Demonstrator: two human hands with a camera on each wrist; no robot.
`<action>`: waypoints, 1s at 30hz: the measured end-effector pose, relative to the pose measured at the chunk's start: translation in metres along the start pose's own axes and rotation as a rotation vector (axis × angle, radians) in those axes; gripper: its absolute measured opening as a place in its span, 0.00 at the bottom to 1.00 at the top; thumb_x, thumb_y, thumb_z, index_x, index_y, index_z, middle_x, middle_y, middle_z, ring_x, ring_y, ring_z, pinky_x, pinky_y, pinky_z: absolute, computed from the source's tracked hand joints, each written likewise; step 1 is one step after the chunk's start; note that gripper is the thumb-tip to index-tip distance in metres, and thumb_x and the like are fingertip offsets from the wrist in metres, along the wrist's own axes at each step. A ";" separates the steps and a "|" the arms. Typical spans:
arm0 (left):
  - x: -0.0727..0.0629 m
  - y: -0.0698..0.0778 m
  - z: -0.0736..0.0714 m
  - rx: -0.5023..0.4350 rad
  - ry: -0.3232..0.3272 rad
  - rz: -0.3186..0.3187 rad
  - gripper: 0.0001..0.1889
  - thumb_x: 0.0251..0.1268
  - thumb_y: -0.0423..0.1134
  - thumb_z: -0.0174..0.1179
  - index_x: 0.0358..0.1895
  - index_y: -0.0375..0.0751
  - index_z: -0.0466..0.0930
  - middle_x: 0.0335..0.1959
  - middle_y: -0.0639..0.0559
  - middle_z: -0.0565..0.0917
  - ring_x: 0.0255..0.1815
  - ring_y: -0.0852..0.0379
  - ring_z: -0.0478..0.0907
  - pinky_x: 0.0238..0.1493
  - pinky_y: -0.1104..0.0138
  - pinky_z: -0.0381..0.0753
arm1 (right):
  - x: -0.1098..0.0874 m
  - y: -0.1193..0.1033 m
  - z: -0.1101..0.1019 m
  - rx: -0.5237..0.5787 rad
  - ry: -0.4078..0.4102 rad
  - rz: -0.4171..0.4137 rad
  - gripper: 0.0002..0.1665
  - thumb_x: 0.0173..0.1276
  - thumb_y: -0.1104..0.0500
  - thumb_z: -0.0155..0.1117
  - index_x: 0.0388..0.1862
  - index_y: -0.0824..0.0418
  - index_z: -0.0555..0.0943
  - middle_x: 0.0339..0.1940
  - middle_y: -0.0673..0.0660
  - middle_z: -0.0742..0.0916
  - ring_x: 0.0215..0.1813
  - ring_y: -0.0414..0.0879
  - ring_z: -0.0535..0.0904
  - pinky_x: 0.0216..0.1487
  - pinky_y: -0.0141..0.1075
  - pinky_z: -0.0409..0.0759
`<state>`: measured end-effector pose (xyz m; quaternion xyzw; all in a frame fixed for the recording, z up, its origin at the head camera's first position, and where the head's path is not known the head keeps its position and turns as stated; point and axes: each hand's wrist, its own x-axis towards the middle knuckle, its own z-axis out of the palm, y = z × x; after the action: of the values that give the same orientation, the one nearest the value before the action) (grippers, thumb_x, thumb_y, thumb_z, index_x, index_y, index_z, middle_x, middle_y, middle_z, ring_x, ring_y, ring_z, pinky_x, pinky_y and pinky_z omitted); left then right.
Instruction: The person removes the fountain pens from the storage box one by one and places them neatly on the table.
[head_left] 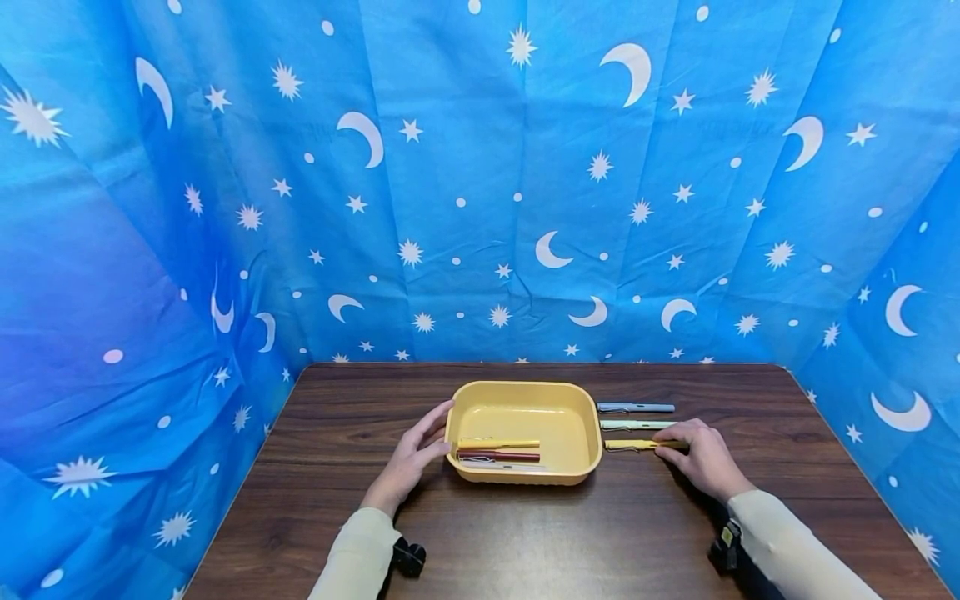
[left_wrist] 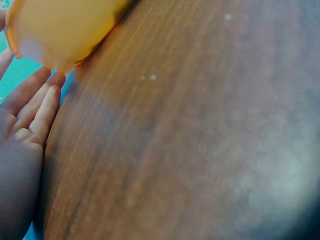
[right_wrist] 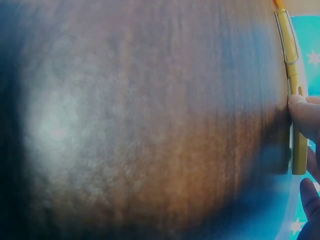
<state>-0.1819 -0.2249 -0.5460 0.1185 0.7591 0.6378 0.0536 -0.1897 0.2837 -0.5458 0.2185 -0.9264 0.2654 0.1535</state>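
A yellow tray (head_left: pixel 525 477) with rounded corners stands on the table. My left hand (head_left: pixel 408 458) is at its left end, its fairly straight fingers touching the wall; the left wrist view shows the fingertips (left_wrist: pixel 56 80) against the tray's side. To the right of the tray, my right hand (head_left: pixel 701 457) pinches a yellow pen (right_wrist: pixel 286 37) by its barrel between thumb and fingers. The pen's clip end points at the tray. Inside the tray lie a yellow pen (head_left: pixel 498 443), a dark red pen (head_left: pixel 517 457) and a pale pen (head_left: pixel 510 467), side by side.
Behind the held pen lie a light green pen (head_left: pixel 637 425) and a grey-blue pen (head_left: pixel 637 407), parallel, clip ends near the tray. A dark wood table (head_left: pixel 487 542) carries everything. Blue cloth (head_left: pixel 480 167) with moons and stars hangs at the back and sides.
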 end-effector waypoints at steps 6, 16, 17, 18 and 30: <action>0.000 -0.001 0.000 0.005 0.002 0.000 0.34 0.76 0.34 0.60 0.82 0.58 0.64 0.81 0.44 0.67 0.81 0.44 0.64 0.80 0.50 0.64 | -0.001 -0.001 -0.001 -0.002 -0.008 0.018 0.11 0.62 0.65 0.79 0.43 0.57 0.93 0.43 0.52 0.92 0.49 0.55 0.86 0.51 0.57 0.85; 0.002 -0.002 0.002 0.028 0.027 -0.022 0.33 0.77 0.36 0.60 0.81 0.61 0.65 0.80 0.48 0.68 0.80 0.47 0.65 0.79 0.53 0.65 | -0.001 -0.001 -0.007 0.021 -0.029 0.078 0.13 0.64 0.61 0.80 0.48 0.56 0.92 0.46 0.54 0.92 0.52 0.57 0.85 0.53 0.59 0.84; 0.002 -0.001 0.002 0.028 0.027 -0.023 0.33 0.77 0.36 0.60 0.81 0.61 0.65 0.80 0.48 0.68 0.80 0.47 0.66 0.79 0.53 0.65 | -0.001 -0.001 -0.008 0.029 -0.031 0.089 0.14 0.64 0.60 0.79 0.49 0.57 0.92 0.47 0.55 0.92 0.53 0.57 0.85 0.53 0.59 0.84; 0.002 0.000 0.002 0.028 0.026 -0.024 0.33 0.77 0.36 0.60 0.81 0.61 0.65 0.80 0.48 0.68 0.80 0.47 0.66 0.79 0.53 0.65 | -0.001 -0.002 -0.009 0.038 -0.033 0.101 0.14 0.64 0.59 0.79 0.49 0.57 0.92 0.48 0.56 0.92 0.53 0.57 0.85 0.54 0.59 0.84; 0.000 0.001 0.001 0.019 0.006 -0.016 0.34 0.78 0.36 0.60 0.82 0.61 0.63 0.81 0.46 0.67 0.80 0.46 0.65 0.75 0.67 0.70 | 0.010 -0.017 -0.025 0.231 -0.036 0.278 0.21 0.73 0.54 0.73 0.61 0.61 0.87 0.59 0.63 0.89 0.60 0.62 0.84 0.59 0.61 0.83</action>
<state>-0.1820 -0.2240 -0.5449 0.1110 0.7664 0.6303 0.0554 -0.1854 0.2813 -0.5145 0.1093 -0.9136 0.3848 0.0727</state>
